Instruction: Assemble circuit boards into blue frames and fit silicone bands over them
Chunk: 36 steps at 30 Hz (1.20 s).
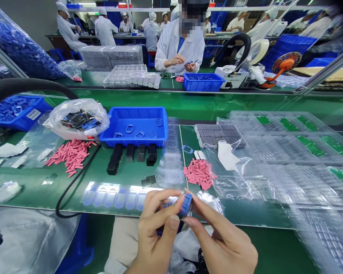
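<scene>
The left hand and right hand pinch a small blue plastic part between their fingertips, just above the front edge of the green bench. Left of the hands lies a row of oval film pieces. Beyond the hands sits a pile of pink strips; farther left, stacks of black pieces stand before a blue tray holding oval blue frames. Across the bench, a white-coated co-worker sits behind a blue bin.
</scene>
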Available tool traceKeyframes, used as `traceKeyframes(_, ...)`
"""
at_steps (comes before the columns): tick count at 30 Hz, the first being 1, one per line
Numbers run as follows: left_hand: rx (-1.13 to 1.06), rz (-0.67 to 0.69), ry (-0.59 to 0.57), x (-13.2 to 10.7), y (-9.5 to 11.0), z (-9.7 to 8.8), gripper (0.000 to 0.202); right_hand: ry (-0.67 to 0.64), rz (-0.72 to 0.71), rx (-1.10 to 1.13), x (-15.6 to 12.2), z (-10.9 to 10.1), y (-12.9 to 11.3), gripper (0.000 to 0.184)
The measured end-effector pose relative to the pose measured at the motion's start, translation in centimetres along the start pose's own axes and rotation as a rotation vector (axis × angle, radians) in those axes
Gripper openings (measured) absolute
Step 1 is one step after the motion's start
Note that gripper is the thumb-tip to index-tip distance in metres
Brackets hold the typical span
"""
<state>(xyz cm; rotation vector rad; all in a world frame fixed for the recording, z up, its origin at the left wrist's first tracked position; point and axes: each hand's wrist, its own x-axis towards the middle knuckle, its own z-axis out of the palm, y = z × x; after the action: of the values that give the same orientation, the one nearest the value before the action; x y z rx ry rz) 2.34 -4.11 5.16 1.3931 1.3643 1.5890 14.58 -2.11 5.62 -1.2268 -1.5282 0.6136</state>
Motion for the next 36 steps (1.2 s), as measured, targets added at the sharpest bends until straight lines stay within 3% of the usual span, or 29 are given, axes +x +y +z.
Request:
traceKeyframes(3, 0.2, 0.146, -0.018, 0.8, 0.9, -0.9, 0.035, 0.055, -0.105, -0.03, -0.5, 0.4, 0.3, 0.039)
traceKeyframes(8, 0.318, 0.212, -0.097, 1.9, 1.9, -2.0, 0.029, -0.017, -0.296, -0.081, -0.7, -0.1, 1.2, 0.06)
traceKeyframes(10, 0.322, 0.269, -0.103, 1.8, 1.9, -2.3, 0.033, -0.095, -0.248, 0.0, -0.3, -0.6, 1.4, 0.055)
traceKeyframes(15, 0.281, 0.301, -0.156, 1.2, 1.7, -2.6, 0.04, -0.335, 0.019, 0.308, 1.3, -1.6, 1.2, 0.009)
traceKeyframes(19, 0.23, 0.264, -0.228, 1.6, 2.0, -2.5, 0.032, -0.411, 0.049, 0.432, 1.9, -1.9, 1.3, 0.006)
traceKeyframes(24, 0.197, 0.186, -0.26, 2.3, 2.5, -2.2, 0.02, -0.445, -0.002, 0.384, 1.8, -2.2, 1.6, 0.013)
traceKeyframes(29, 0.233, 0.262, -0.278, 2.3, 2.0, -1.7, 0.014, -0.432, -0.115, 0.296, 1.9, -2.2, 1.5, 0.021)
traceKeyframes(36, 0.223, 0.328, -0.231, 1.9, 1.0, -1.4, 0.01, -0.431, -0.162, 0.249, 1.5, -2.2, 1.5, 0.022)
